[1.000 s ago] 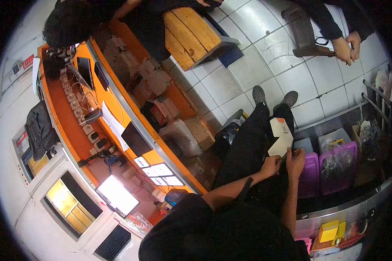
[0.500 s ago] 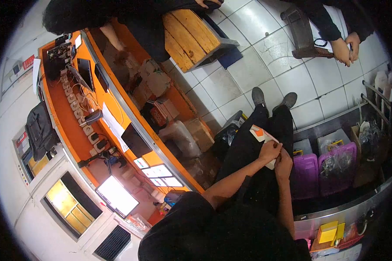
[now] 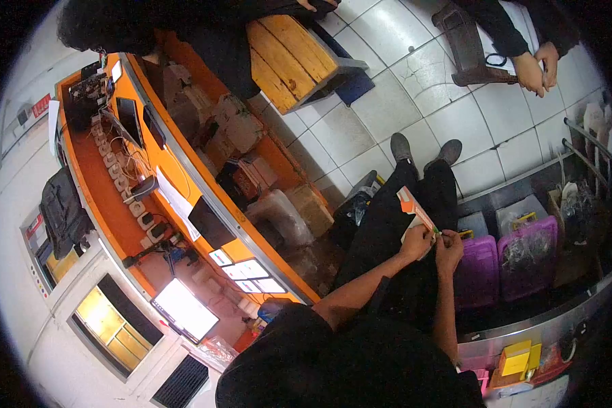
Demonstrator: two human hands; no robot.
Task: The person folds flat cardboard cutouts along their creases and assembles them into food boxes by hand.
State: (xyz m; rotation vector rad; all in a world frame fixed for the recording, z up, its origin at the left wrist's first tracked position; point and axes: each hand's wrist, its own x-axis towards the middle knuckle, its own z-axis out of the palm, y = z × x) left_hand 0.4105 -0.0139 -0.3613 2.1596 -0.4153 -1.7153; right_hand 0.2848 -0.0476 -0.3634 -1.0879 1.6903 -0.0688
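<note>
- left hand [image 3: 417, 243]: closed on the lower part of a white-and-orange folded card [image 3: 415, 207]; the fingers hide part of it
- right hand [image 3: 449, 250]: just beside the left; fingers drawn together at the card's edge, by a small green spot [image 3: 436, 233]; too small to tell what sits between the fingertips
- card: above the wearer's dark-trousered lap, tilted, orange end pointing away from the body; pale part shows below, by the left hand
- legs stretch forward; both shoes [image 3: 401, 147] on white floor tiles [image 3: 459, 122]
- right side: two purple panels [image 3: 474, 268] side by side; yellow parts at their top ends; clear plastic on the farther one; yellow boxes [image 3: 515, 358] lower down, near the metal edge
- left side: long orange counter [image 3: 234, 255] with metal edging; lit monitor [image 3: 185, 309], dark flat device [image 3: 211, 223], white sheets [image 3: 177, 200], bright cards [image 3: 253, 266] near its close end; cardboard and wrapped goods under it
- ahead: wooden-topped stool [image 3: 292, 61]; a person in black [image 3: 204, 41] beside it, by the counter's far end
- far right: another person's hands [image 3: 534, 71] together, near a brown chair-like piece [image 3: 464, 47]
- black backpack [image 3: 62, 211] against the white wall, past the counter
</note>
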